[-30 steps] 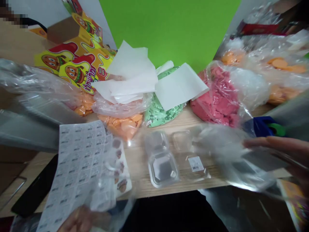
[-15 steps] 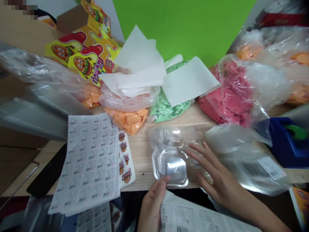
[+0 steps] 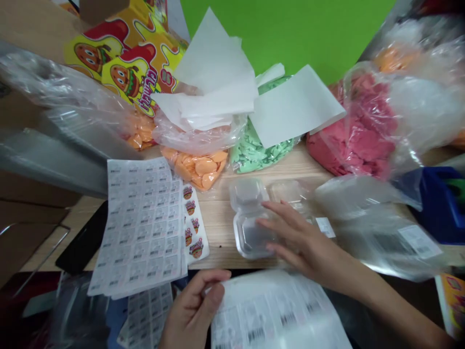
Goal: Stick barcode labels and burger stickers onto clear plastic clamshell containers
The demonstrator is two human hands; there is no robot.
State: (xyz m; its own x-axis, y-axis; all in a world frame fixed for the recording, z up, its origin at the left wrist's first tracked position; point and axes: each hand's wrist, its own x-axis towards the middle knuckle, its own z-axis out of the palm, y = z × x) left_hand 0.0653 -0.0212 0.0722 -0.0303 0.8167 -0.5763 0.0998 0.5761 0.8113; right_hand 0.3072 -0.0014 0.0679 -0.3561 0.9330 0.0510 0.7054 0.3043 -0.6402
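Observation:
At the front edge, my left hand (image 3: 194, 310) pinches the upper left corner of a white label sheet (image 3: 276, 310), printed with rows of barcode labels. My right hand (image 3: 298, 235) has its fingers spread over an opened clear plastic clamshell box (image 3: 250, 232), fingertips at its right side; I cannot tell how firmly they touch. A second clear clamshell (image 3: 288, 191) lies just to the right, partly behind that hand. Beside it shows a white label (image 3: 325, 227). The box under my fingers looks empty.
Stacked label sheets (image 3: 141, 228) and a sticker sheet (image 3: 196, 235) lie left, beside a black phone (image 3: 83, 237). Behind are bags of orange pieces (image 3: 199, 167), green pieces (image 3: 261, 150) and pink pieces (image 3: 359, 131). Plastic packaging (image 3: 378, 237) and a blue tape dispenser (image 3: 441, 208) stand right.
My left hand has moved left and down, away from the clamshell, with the label sheet. My right hand has shifted left over the box. The view has tilted slightly downward.

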